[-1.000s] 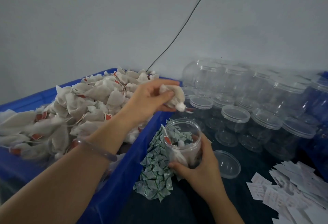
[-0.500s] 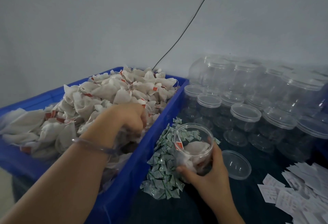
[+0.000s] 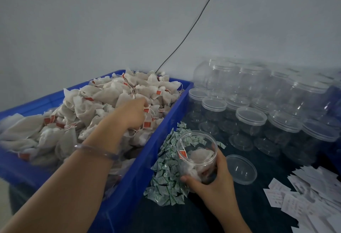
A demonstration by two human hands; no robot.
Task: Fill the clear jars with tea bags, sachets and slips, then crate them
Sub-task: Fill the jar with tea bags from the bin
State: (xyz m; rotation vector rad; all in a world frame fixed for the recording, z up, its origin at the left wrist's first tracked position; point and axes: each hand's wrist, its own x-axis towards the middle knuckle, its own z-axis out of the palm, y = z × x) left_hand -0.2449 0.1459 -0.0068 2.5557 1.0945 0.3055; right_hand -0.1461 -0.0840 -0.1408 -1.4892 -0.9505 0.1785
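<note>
A pale grey wall (image 3: 92, 20) is seen behind everything. The left half of the view is taken up by a blue bin (image 3: 136, 173), which is heaped with white tea bags (image 3: 110, 96) with red tags on strings. To the right, empty clear jars (image 3: 276, 92) are stacked in rows on a dark table cover (image 3: 175, 218), most of them capped. White paper slips (image 3: 317, 195) are spread at the right edge of the table. A heap of green sachets (image 3: 166, 179) is piled just beside the bin's outer wall.

An open jar (image 3: 199, 146) is held over the edge of the sachet heap and tilted toward the bin. It is partly filled: at least one tea bag is seen inside, and a red tag hangs at the rim. A loose lid (image 3: 241, 170) lies on the table just right of it, dome down.

The jar is gripped low by the right hand (image 3: 214, 181), with the thumb wrapped across the front and the fingers curled round the far side. The left hand (image 3: 133, 114) is reached into the bin and laid on the tea bags. Its fingers are bent down into the heap and hidden, so it cannot be told whether a bag is held. A clear bracelet (image 3: 96, 149) is worn on the left wrist. A thin dark cable (image 3: 195, 24) is run up the wall from behind the bin.
</note>
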